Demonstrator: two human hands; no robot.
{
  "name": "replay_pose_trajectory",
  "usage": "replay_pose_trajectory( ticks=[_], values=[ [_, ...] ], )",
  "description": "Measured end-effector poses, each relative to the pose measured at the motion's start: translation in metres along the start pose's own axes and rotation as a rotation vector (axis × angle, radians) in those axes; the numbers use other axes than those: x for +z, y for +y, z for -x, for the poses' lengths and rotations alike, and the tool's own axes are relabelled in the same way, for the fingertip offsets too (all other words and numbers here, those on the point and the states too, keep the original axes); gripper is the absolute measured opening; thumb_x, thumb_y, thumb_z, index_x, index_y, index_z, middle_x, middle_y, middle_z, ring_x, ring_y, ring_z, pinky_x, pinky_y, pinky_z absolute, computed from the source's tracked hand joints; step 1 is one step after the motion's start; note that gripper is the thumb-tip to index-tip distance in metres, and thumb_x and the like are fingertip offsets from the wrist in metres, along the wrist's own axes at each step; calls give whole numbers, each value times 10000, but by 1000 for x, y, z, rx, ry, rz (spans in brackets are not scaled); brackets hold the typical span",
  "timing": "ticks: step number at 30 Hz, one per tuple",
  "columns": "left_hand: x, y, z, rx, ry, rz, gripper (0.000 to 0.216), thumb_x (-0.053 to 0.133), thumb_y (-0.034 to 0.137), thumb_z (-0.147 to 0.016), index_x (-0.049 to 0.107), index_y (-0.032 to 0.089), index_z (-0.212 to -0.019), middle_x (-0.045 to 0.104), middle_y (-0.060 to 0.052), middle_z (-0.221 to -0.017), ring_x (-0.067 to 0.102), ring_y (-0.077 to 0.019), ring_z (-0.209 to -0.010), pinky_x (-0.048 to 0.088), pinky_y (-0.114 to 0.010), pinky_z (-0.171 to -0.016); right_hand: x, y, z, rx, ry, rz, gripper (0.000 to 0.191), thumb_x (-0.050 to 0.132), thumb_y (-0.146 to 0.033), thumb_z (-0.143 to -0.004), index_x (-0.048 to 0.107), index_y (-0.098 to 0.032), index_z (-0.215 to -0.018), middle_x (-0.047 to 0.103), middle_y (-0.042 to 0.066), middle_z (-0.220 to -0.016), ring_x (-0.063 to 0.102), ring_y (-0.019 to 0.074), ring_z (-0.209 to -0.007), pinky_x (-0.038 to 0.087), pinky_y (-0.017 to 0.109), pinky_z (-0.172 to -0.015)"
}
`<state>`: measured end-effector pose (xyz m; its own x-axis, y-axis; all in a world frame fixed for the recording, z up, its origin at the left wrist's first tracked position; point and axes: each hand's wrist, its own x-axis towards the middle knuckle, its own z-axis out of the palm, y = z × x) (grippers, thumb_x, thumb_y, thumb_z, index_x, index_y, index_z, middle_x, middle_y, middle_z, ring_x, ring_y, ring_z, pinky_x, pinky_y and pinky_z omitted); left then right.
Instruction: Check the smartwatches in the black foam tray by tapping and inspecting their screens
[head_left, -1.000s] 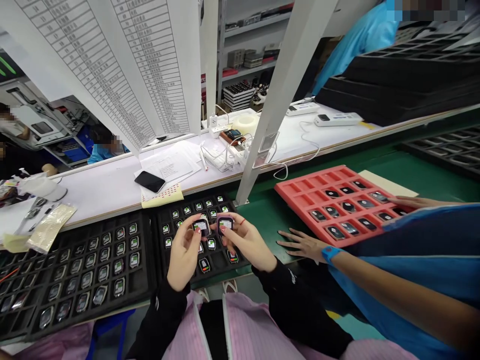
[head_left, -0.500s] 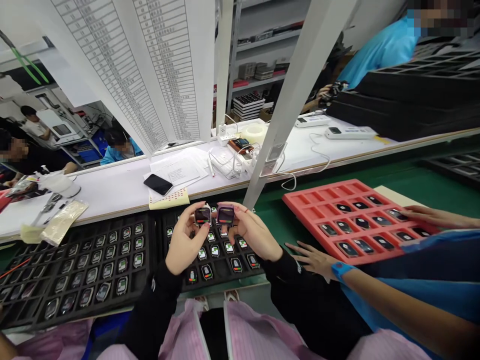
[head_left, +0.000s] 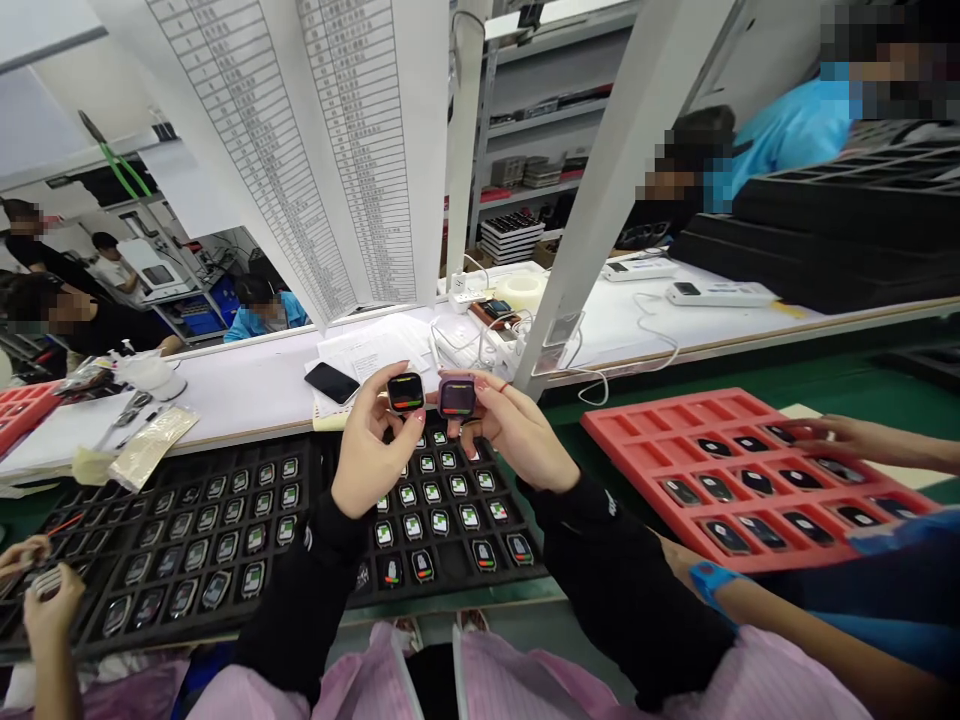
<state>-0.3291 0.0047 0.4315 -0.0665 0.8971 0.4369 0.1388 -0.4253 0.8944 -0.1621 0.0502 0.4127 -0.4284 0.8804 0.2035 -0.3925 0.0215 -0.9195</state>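
My left hand [head_left: 369, 450] pinches a small black smartwatch body [head_left: 406, 392] whose lit screen shows coloured bars. My right hand [head_left: 516, 432] grips a purple smartwatch body [head_left: 457, 397] with a dark screen. Both are held up side by side above a black tray [head_left: 450, 560] holding several watch bodies with lit screens. My sleeves are black.
A second black tray [head_left: 187, 540] of watch bodies lies to the left. A red tray [head_left: 645, 440] with dark watch bodies sits right, where a co-worker's hand [head_left: 840, 435] in a blue sleeve touches it. Another person's hands [head_left: 37, 590] show at bottom left. A phone [head_left: 331, 382] and cables lie on the white shelf.
Both my hands have risen with the two watch bodies, away from the black tray. The co-worker's hand beside my right arm has moved out of sight. Hands appeared at bottom left.
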Motion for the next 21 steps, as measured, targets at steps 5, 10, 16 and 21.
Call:
replay_pose_trajectory(
  ticks=[5,10,16,21],
  values=[
    [-6,2,-5,42,31,-13,464,676,245,-810,521,233,-1247,573,-77,-1207,595,-166,-970,519,-233,-743,3,-3,-9,-27,-48,21,433,534,-490,-890,595,-200,-1207,675,102,-1057,608,141,-655,472,230,-439],
    [-12,3,-7,58,55,-14,482,678,243,-810,517,238,-1264,556,-82,-1251,591,-147,-931,511,-226,-735,4,-8,-17,-53,-84,12,386,538,-447,-901,603,-204,-1194,678,102,-1084,611,143,-662,479,237,-446],
    [-18,8,-6,78,109,-26,510,698,254,-792,510,234,-1267,544,-91,-1287,598,-162,-947,524,-254,-777,11,-13,-17,-49,-99,42,439,531,-474,-896,580,-198,-1233,681,118,-1090,617,148,-673,481,237,-445],
    [-21,11,-1,94,115,-26,473,676,268,-823,511,255,-1267,525,-75,-1318,589,-160,-983,514,-269,-841,14,-15,-12,-35,-162,14,443,611,-415,-856,564,-211,-1247,663,117,-1139,623,152,-717,503,238,-462]
  ],
)
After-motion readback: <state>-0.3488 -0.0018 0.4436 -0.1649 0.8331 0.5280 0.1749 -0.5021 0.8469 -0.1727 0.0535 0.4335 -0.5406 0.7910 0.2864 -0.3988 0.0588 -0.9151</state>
